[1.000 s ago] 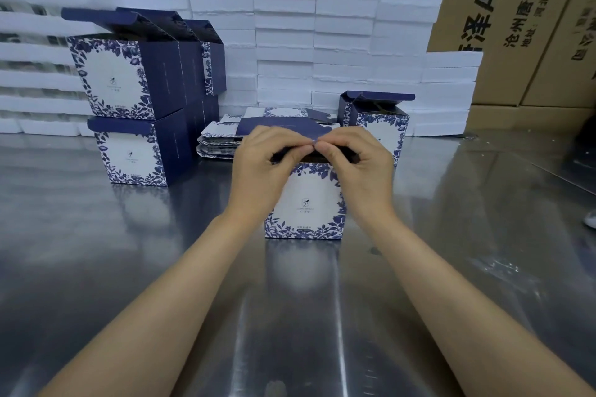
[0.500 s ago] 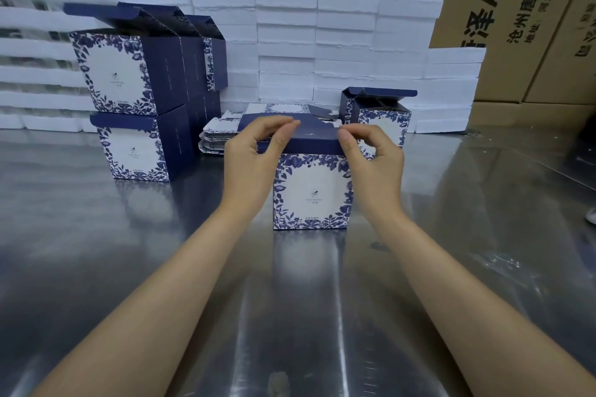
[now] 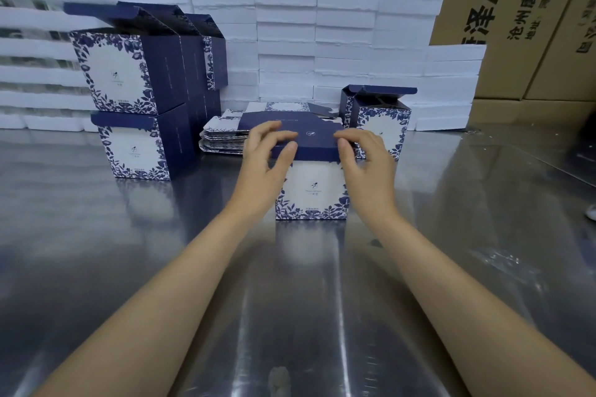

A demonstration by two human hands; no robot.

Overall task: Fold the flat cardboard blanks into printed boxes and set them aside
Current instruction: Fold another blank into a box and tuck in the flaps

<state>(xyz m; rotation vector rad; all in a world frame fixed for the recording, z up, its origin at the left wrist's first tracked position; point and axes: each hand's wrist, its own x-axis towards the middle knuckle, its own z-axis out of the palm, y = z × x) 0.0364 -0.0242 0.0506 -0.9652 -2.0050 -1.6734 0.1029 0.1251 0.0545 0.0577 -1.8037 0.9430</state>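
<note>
A folded box (image 3: 311, 190), white with a blue floral print, stands upright on the steel table (image 3: 290, 300) at centre. Its dark blue lid (image 3: 309, 135) lies down over the top. My left hand (image 3: 261, 167) holds the lid's left end, fingers on top and thumb on the front edge. My right hand (image 3: 371, 171) grips the right end, thumb on the front corner and fingers round the side. A stack of flat blanks (image 3: 222, 135) lies just behind the box to the left.
Finished boxes are stacked two high at the left (image 3: 129, 74), lids up on the upper ones. One open-lidded box (image 3: 380, 119) stands behind my right hand. White foam blocks (image 3: 348, 26) and brown cartons (image 3: 516, 10) wall off the back.
The box moved slightly away from me and its lid came down from raised to lying over the top. My hands spread from the lid's middle to its two ends.
</note>
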